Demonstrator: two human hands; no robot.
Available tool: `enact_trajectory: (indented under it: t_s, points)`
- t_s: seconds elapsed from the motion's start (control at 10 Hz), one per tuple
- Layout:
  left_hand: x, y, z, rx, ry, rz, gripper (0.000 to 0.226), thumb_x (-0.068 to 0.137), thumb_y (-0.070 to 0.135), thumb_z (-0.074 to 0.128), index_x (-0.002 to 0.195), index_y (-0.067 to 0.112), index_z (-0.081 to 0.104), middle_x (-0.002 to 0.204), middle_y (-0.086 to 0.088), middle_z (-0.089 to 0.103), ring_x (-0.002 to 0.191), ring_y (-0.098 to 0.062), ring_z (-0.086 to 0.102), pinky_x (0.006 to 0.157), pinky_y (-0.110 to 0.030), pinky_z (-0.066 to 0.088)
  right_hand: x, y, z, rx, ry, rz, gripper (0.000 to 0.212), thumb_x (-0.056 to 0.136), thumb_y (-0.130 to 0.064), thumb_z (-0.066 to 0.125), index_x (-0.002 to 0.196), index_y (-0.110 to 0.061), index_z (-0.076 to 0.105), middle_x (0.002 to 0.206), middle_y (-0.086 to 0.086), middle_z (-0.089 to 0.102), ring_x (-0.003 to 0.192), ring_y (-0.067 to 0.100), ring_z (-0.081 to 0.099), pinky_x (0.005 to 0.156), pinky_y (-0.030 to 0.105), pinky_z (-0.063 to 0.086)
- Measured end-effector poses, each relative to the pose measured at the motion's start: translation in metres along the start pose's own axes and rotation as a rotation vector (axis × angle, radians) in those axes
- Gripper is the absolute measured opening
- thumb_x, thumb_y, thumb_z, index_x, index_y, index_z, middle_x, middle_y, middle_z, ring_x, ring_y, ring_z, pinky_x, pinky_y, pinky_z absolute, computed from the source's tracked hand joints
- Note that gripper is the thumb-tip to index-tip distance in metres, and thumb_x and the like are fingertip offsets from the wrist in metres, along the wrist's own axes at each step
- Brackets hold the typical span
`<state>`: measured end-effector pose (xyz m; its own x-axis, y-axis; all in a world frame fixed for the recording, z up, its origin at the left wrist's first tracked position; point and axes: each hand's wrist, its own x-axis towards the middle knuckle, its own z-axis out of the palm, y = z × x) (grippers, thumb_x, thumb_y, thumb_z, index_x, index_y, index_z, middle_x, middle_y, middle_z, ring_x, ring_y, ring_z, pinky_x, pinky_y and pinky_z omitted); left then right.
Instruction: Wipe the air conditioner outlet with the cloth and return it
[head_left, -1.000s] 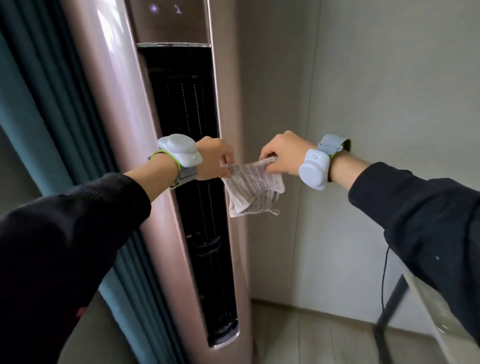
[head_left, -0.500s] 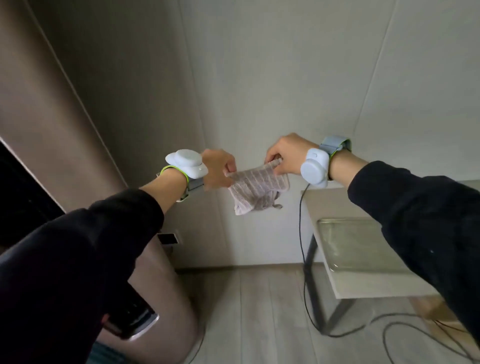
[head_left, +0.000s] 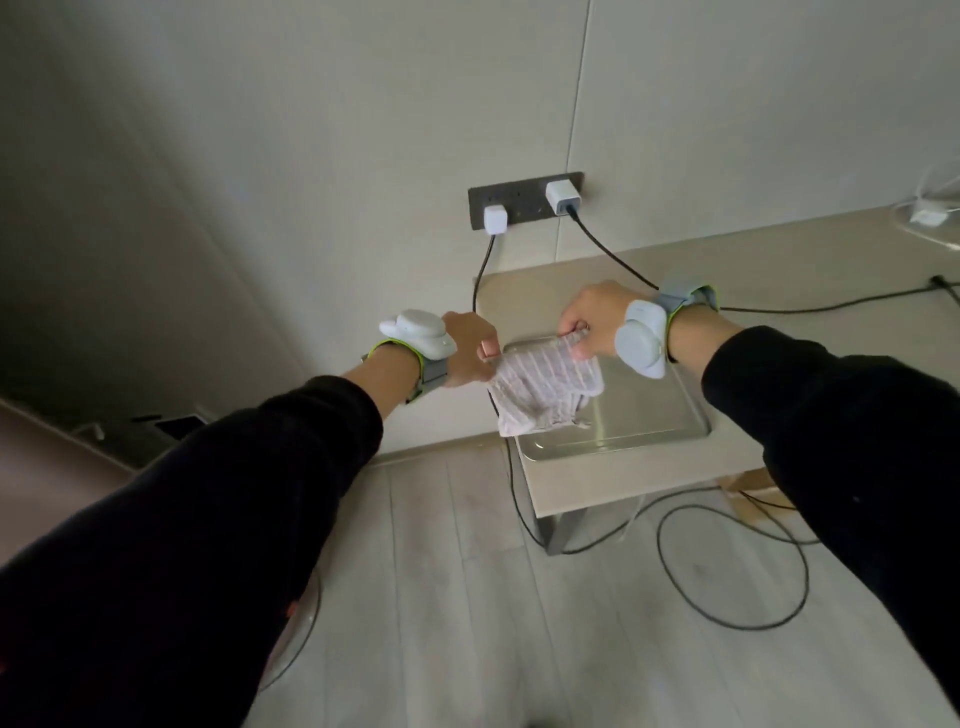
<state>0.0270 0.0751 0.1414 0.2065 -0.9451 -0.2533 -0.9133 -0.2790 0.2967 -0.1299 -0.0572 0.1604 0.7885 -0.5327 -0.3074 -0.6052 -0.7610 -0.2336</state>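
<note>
Cloth (head_left: 540, 392) held taut above the metal tray (head_left: 649, 415) on the tabletop (head_left: 810, 260), left hand (head_left: 470, 351) and right hand (head_left: 589, 322) each pinching a top corner; recommended: lower it squarely into the tray, then release both corners together.

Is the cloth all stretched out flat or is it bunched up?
Partly bunched. The left hand and right hand stretch the top edge of the cloth, while the rest hangs in loose folds.
</note>
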Motion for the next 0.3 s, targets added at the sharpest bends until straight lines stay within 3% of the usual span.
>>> enact_trajectory:
  t_s: [0.1,0.2,0.3]
  points:
    - [0.018,0.007,0.027,-0.013,-0.046,-0.018,0.013,0.082,0.028,0.065,0.094,0.022,0.065,0.103,-0.002,0.069,0.097,-0.024,0.063,0.088,-0.034,0.050,0.007,0.021,0.018,-0.063,-0.106,0.028,0.040,0.083,-0.013,0.072,0.122,-0.006,0.062,0.124,0.011,0.064,0.109,0.026,0.061,0.077,0.018,0.039]
    - [0.036,0.013,0.052,-0.015,-0.078,-0.004,0.012,0.083,0.025,0.062,0.093,0.019,0.065,0.103,-0.003,0.069,0.098,-0.025,0.063,0.086,-0.031,0.051,0.013,0.034,0.027,-0.100,-0.166,0.059,0.037,0.089,-0.009,0.065,0.126,-0.005,0.059,0.129,0.013,0.060,0.114,0.027,0.058,0.090,0.026,0.046]
    - [0.048,0.013,0.061,-0.062,-0.079,-0.046,0.032,0.085,0.021,0.061,0.117,0.019,0.058,0.118,0.001,0.062,0.106,-0.022,0.057,0.087,-0.026,0.044,0.021,0.040,0.027,-0.217,-0.166,0.090,0.036,0.095,-0.004,0.052,0.131,0.001,0.051,0.136,0.018,0.054,0.122,0.030,0.053,0.101,0.031,0.044]
